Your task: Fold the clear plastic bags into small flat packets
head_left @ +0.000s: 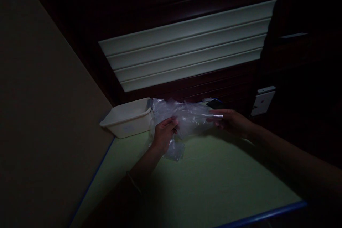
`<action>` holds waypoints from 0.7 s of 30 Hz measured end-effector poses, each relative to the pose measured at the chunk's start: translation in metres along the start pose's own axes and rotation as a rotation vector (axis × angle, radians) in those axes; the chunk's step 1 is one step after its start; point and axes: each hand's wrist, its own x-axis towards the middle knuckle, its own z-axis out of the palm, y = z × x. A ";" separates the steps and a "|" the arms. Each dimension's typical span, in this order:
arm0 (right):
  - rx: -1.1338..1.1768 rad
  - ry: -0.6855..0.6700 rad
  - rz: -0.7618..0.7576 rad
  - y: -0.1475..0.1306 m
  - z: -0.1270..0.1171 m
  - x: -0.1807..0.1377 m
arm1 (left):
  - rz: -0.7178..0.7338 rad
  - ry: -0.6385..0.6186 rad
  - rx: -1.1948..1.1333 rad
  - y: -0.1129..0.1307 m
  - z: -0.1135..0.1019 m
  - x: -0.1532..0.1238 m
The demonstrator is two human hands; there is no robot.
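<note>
A crumpled clear plastic bag (187, 115) hangs just above the far part of a pale green table (213, 178). My left hand (163, 134) pinches its left side with closed fingers. My right hand (229, 121) grips the right end, fingers curled around the plastic. A loose flap of the bag (175, 151) droops below my left hand onto the table. The scene is very dim.
A white plastic tub (128, 117) stands at the table's far left corner, touching the bag. Blue tape edges the table (267, 213). A beige wall (40, 114) runs along the left. Dark panelling with a lit slatted section (187, 46) lies behind, and a white wall plate (263, 101) at right.
</note>
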 end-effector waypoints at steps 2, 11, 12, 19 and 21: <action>0.018 0.021 0.020 0.000 0.000 0.000 | 0.024 -0.003 -0.004 0.001 0.002 -0.001; -0.014 0.017 0.057 -0.003 -0.003 0.000 | 0.100 -0.012 0.018 0.000 0.005 -0.005; -0.026 0.026 0.053 -0.003 -0.005 0.002 | 0.125 -0.014 0.037 0.000 0.005 -0.005; -0.205 0.362 -0.329 -0.015 -0.007 0.000 | 0.311 -0.047 0.389 0.015 0.013 -0.016; -0.278 0.318 -0.417 -0.021 0.004 -0.007 | 0.357 -0.119 0.464 0.022 0.018 -0.022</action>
